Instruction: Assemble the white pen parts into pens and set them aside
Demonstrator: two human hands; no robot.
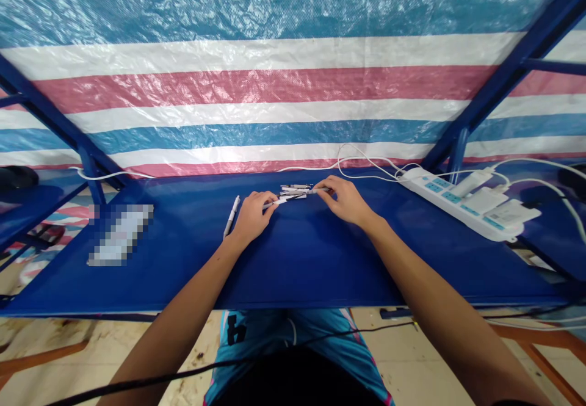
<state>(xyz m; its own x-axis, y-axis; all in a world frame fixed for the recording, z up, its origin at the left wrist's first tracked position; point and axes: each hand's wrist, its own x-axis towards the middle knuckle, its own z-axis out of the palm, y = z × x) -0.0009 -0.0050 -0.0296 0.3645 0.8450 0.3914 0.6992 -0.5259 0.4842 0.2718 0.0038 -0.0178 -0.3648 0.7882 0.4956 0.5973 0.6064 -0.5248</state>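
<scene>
Writing: a black figure that looks like a 4 on the blue shorts (pixel 293 326), below and between the hands; marks on the power strip (pixel 451 201) are too small to read.
Left hand (pixel 254 214): thumb and fingers nearly together, pinching a white pen (pixel 282 201) that points toward the right hand.
Right hand (pixel 344 199): thumb and forefinger closed on the end of a grey-white pen (pixel 314 191); the other fingers curl in.
Pen pile (pixel 293 187): on the blue desk (pixel 302 265), between the two hands, near the fingertips of both.
Lone pen (pixel 232 215): just left of the left hand, lying aslant.
Pixelated object (pixel 121 235): well left of the left hand, details hidden.
Power strip: well right of the right hand, white plugs (pixel 485 201) and cables attached.
Striped sheet (pixel 284 88): beyond both hands.
</scene>
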